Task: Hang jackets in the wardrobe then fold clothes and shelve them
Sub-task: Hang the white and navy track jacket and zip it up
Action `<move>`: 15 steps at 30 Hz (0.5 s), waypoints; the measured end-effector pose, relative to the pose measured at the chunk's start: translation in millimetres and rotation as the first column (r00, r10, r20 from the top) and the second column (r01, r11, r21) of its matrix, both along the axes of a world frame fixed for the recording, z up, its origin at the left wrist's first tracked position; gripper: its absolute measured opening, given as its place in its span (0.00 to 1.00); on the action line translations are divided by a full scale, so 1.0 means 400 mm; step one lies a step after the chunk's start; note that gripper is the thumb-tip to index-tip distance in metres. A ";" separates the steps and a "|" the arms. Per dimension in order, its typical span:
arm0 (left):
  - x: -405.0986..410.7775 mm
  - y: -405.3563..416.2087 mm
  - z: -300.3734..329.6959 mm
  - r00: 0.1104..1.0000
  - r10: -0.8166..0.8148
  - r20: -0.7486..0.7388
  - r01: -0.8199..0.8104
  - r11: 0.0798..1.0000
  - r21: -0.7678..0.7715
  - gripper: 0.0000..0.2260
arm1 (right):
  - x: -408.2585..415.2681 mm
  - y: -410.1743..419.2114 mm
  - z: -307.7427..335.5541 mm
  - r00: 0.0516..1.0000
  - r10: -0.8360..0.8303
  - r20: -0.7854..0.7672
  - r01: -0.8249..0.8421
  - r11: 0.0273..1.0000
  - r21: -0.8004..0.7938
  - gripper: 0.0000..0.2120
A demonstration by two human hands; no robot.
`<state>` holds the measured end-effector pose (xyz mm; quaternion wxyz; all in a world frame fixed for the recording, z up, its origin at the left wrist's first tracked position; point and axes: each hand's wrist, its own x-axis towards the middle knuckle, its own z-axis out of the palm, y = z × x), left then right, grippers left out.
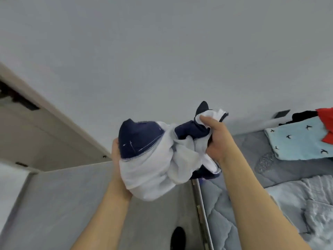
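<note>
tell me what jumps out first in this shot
A bunched navy and white garment held up mid-frame against the pale wall, gripped by the left hand from below and the right hand at its right end. On the bed at right lies a light blue cloth with bird prints, a red garment beside it.

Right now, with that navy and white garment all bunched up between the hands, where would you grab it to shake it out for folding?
Probably the stitched navy hem edge of the garment, pinched from the left by the left hand. It is the one flat, traceable edge showing; the rest is a crumpled white wad. The right hand already grips the twisted far end.
</note>
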<state>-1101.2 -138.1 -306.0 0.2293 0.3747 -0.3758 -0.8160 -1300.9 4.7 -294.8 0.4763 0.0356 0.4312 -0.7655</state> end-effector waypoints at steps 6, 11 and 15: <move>0.395 0.060 0.128 0.974 0.221 0.048 -0.222 0.975 0.011 0.17 | 0.354 -0.203 0.220 0.840 0.398 -0.368 -0.391 0.915 0.098 0.17; 0.750 0.162 0.124 0.958 0.270 0.101 -0.281 0.953 0.116 0.14 | 0.729 -0.281 0.302 0.487 0.658 -0.574 -0.680 0.699 0.224 0.04; 1.022 0.282 0.106 0.892 0.424 0.156 -0.447 0.879 0.168 0.17 | 1.051 -0.270 0.312 0.227 0.777 -0.587 -0.817 0.480 0.319 0.04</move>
